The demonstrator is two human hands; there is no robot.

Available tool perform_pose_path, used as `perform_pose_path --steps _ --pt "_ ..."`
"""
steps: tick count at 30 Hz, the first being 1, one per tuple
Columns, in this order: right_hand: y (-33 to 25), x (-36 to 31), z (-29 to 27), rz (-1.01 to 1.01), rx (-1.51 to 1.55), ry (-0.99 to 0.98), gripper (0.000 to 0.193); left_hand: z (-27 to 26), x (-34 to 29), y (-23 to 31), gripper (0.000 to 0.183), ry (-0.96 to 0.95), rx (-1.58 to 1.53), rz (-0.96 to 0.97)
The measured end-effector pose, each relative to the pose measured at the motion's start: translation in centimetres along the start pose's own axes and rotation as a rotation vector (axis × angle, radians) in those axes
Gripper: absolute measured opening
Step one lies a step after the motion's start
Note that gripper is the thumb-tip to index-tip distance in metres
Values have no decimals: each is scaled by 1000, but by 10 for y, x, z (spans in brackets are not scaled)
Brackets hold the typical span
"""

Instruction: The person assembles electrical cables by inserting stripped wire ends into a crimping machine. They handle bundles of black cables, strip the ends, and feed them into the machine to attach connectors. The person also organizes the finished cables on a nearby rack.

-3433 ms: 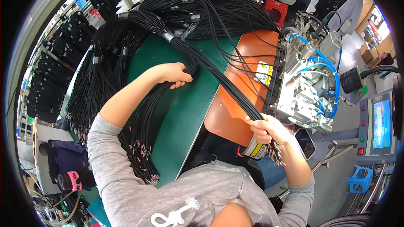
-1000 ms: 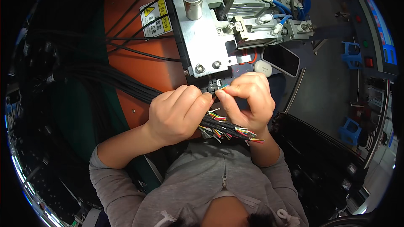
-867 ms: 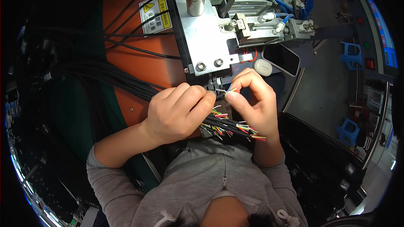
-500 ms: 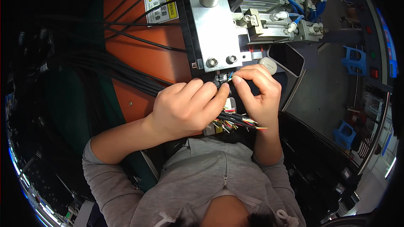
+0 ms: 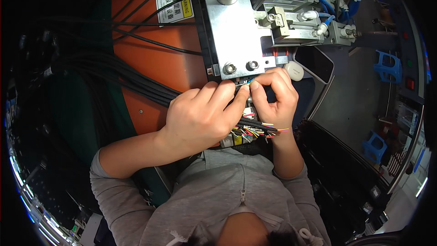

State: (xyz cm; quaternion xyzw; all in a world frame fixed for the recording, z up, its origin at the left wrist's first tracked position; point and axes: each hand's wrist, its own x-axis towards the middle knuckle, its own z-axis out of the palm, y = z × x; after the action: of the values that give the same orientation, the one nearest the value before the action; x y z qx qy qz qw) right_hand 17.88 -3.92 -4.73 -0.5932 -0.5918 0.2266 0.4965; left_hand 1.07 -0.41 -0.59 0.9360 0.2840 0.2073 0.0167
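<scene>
My left hand [image 5: 198, 114] is closed, its thumb and finger pinching at the front edge of a silver machine plate [image 5: 236, 32]. Opposite it, my right hand [image 5: 276, 94] is closed too. Their fingertips nearly meet around thin wires [image 5: 249, 82], one of which looks blue; the fingers cover most of them. A bundle of black cables [image 5: 132, 79] comes in from the left and passes under my left hand. To the right of that hand the cable ends [image 5: 259, 130] fan out into red, yellow, white and green wires.
Pneumatic cylinders [image 5: 291, 20] with blue hoses stand to the right of the plate. A white rounded case [image 5: 294, 71] and a dark phone-like device [image 5: 314, 64] lie beside my right hand. Several single black cables cross the orange table [image 5: 159, 64]. Blue stools [image 5: 388, 67] stand on the floor.
My right hand has shifted slightly left, toward the left fingertips. The coloured cable ends have moved a little. The dark connector-like part seen between the fingers earlier is now mostly covered.
</scene>
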Motion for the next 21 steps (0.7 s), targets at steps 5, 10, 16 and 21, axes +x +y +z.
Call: perform_pose_path --steps 5,10,16,21 --pt "7 -8 1 544 564 -80 8 3 -3 -7 34 62 -65 20" --pt "12 -10 3 454 425 -110 9 2 -1 -11 30 72 -78 8" --pt "6 -11 5 452 358 -31 9 -14 -4 -1 24 -83 25 -47" --pt "10 3 -7 -228 136 27 20 -7 -8 -7 28 -21 20 -44"
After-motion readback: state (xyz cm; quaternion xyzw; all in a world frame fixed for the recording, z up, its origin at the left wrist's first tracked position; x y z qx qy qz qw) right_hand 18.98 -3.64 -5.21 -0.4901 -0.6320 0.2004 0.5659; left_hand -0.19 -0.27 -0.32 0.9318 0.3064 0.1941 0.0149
